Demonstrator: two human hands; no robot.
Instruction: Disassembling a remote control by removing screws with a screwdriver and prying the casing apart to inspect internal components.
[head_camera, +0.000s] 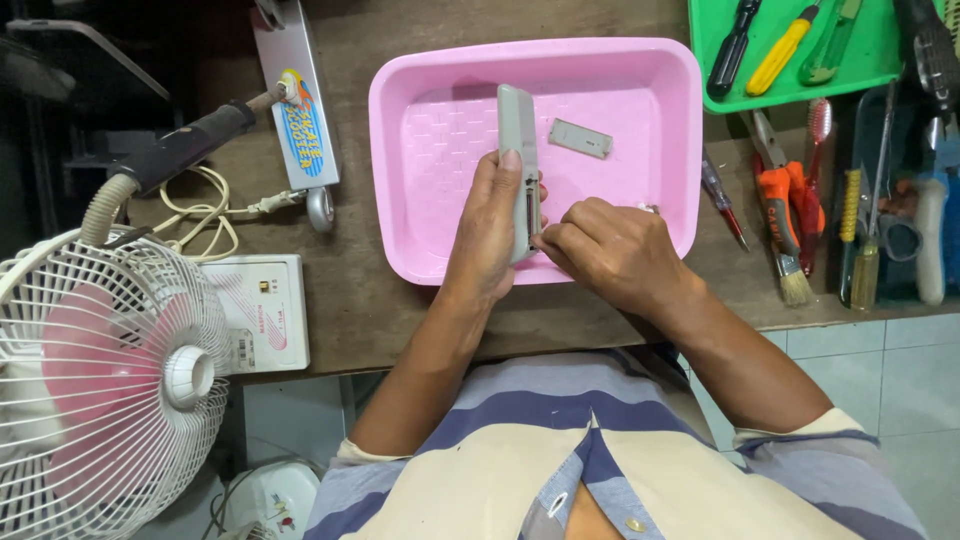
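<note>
My left hand (487, 228) grips a long grey remote control (518, 140), held edge-up over a pink plastic tray (400, 130). My right hand (610, 250) is closed beside the remote's lower end, its fingertips touching the open slot along the remote's side. What the right fingers pinch is too small to tell; a small pale tip shows behind them. A small grey cover piece (580, 138) lies flat inside the tray, to the right of the remote.
A green tray (790, 85) with screwdrivers sits at the back right. Pliers (785, 195), a brush, scissors and other tools lie along the right of the wooden bench (380, 310). A white fan (110, 390), a small white box and a toy scooter stand at left.
</note>
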